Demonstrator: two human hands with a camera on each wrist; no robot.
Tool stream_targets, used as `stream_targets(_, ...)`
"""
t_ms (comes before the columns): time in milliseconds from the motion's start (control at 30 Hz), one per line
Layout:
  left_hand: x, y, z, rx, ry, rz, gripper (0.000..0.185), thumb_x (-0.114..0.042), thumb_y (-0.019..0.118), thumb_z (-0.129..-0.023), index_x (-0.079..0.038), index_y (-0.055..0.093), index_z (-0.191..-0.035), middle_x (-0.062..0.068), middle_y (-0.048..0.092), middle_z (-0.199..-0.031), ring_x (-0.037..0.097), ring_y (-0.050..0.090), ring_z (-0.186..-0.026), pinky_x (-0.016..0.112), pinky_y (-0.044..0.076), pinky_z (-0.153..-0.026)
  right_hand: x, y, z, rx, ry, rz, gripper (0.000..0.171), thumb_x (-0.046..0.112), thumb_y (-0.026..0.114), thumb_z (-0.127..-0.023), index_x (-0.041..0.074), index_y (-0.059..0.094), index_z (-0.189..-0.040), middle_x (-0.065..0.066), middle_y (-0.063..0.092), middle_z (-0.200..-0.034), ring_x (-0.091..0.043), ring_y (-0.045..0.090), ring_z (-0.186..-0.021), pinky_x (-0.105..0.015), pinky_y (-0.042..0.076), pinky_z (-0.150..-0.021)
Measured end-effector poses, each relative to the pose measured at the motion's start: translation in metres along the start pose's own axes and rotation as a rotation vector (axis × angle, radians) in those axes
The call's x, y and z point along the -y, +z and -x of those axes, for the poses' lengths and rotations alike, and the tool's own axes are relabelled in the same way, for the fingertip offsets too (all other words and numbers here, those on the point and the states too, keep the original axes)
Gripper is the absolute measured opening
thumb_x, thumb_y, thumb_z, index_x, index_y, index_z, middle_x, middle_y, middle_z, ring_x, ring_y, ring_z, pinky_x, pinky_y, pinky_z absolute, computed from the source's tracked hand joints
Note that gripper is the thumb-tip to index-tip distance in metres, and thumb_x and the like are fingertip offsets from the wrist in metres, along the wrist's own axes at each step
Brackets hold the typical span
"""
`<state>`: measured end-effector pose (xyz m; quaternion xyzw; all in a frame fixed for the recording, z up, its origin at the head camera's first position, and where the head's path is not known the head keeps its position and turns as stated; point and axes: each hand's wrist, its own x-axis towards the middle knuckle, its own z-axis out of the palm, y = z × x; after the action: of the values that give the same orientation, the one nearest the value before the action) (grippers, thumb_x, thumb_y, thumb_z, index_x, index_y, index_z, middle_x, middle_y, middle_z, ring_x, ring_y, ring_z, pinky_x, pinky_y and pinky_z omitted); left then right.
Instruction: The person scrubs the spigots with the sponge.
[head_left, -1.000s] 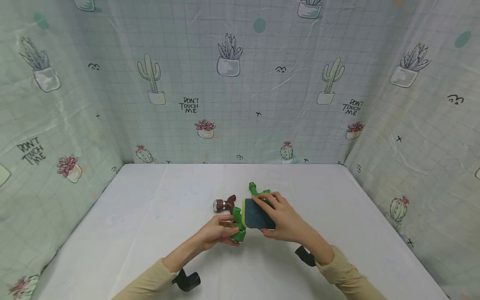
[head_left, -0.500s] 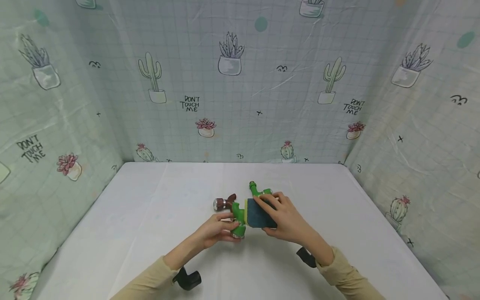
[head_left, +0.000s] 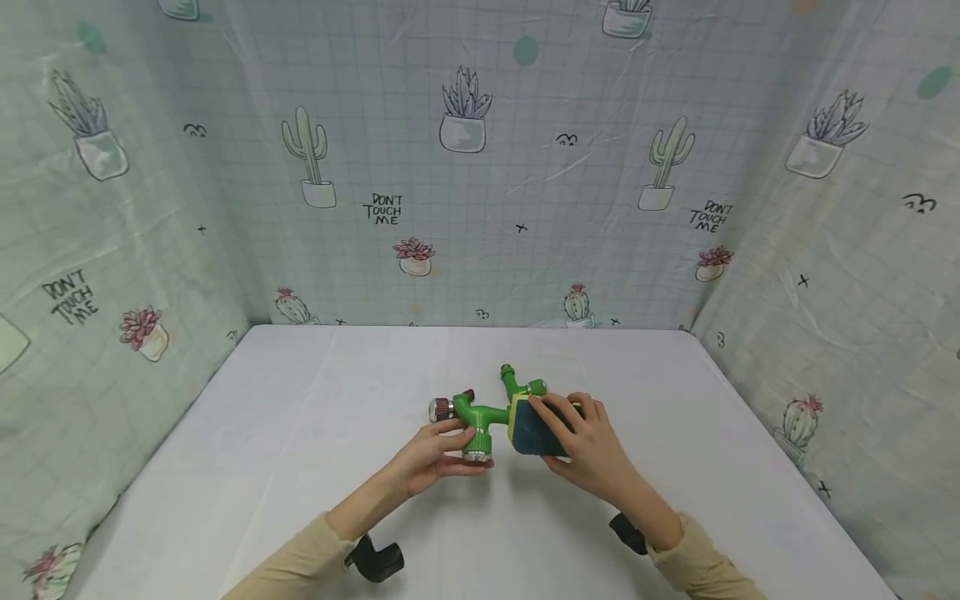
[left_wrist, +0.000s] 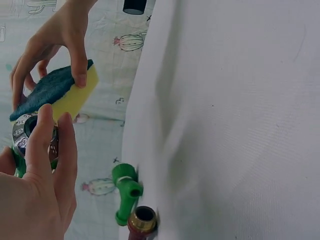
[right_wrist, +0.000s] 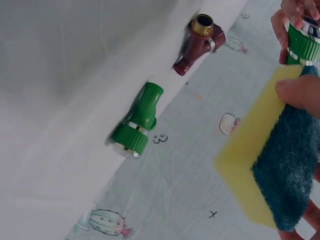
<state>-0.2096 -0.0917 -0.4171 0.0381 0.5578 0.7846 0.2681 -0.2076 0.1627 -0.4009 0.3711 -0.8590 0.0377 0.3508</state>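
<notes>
The left hand [head_left: 426,460] holds a green tap [head_left: 482,417] by its ribbed knob [head_left: 477,447], above the white table [head_left: 352,383]; a brown tap [head_left: 443,409] lies beyond. The held tap's stem [head_left: 497,415] runs sideways out of that grip, rightward to the sponge [head_left: 536,431]; from here I can't tell if they touch. A second green tap [head_left: 513,384] lies farther back. The right hand [head_left: 590,447] grips the sponge from its opposite side.

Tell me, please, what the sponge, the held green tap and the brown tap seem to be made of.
Sponge: matte yellow, apparently foam, with a rough, fibrous teal scouring face.
Held green tap: probably glossy plastic, given its even colour and sheen.
Brown tap: evenly coloured, likely plastic; its shiny gold collar suggests metal or plating.
</notes>
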Motion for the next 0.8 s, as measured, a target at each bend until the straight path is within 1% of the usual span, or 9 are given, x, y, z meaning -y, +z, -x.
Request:
stream_targets(100,-0.001,0.003,0.0,0.017,0.014,0.003,0.055,-0.02,0.053,-0.09,0.0,0.031,-0.135,0.016,0.054,-0.108,0.035,0.062,-0.095,0.043,0.051,-0.081,0.001,0.003,-0.001,-0.065,-0.019,0.009,0.088,0.027,0.085,-0.05,0.011,0.047,-0.128,-0.008,0.052,-0.116,-0.027,0.042,-0.094,-0.043,0.037,-0.074)
stream_targets(200,-0.001,0.006,-0.001,0.037,0.024,-0.014,0.055,-0.023,0.053,-0.09,-0.001,0.031,-0.135,0.014,0.056,-0.107,0.035,0.062,-0.096,0.044,0.05,-0.081,0.004,0.006,-0.003,-0.095,-0.048,0.028,0.088,0.026,0.085,-0.05,0.011,0.047,-0.128,-0.008,0.052,-0.117,-0.028,0.042,-0.094,-0.044,0.036,-0.076)
stream_targets(300,-0.002,0.008,-0.002,0.05,0.02,-0.053,0.055,-0.025,0.053,-0.09,-0.001,0.032,-0.134,0.012,0.058,-0.107,0.035,0.061,-0.096,0.044,0.05,-0.081,0.007,0.008,-0.005,-0.08,-0.076,0.05,0.088,0.027,0.085,-0.052,0.012,0.046,-0.129,-0.007,0.052,-0.118,-0.028,0.042,-0.097,-0.044,0.036,-0.077)
stream_targets(400,-0.002,0.008,-0.001,0.041,0.016,-0.101,0.056,-0.028,0.053,-0.089,-0.001,0.034,-0.134,0.011,0.058,-0.108,0.033,0.063,-0.095,0.043,0.051,-0.08,0.009,0.008,-0.006,-0.058,-0.101,0.066,0.087,0.028,0.084,-0.053,0.014,0.046,-0.13,-0.006,0.05,-0.12,-0.027,0.041,-0.099,-0.043,0.036,-0.078)
stream_targets(600,-0.003,0.007,-0.001,0.024,0.019,-0.11,0.058,-0.029,0.055,-0.088,0.0,0.035,-0.134,0.011,0.059,-0.107,0.024,0.064,-0.089,0.04,0.052,-0.08,0.01,0.006,-0.006,-0.042,-0.135,0.113,0.084,0.026,0.084,-0.054,0.018,0.046,-0.129,-0.003,0.049,-0.123,-0.024,0.04,-0.1,-0.043,0.035,-0.08)
stream_targets(800,-0.002,0.006,-0.001,0.01,0.018,-0.099,0.056,-0.028,0.054,-0.089,0.0,0.034,-0.133,0.009,0.059,-0.105,0.022,0.065,-0.086,0.038,0.052,-0.08,0.01,0.005,-0.003,-0.037,-0.154,0.147,0.084,0.024,0.084,-0.053,0.021,0.047,-0.128,0.0,0.05,-0.124,-0.023,0.04,-0.101,-0.041,0.034,-0.082)
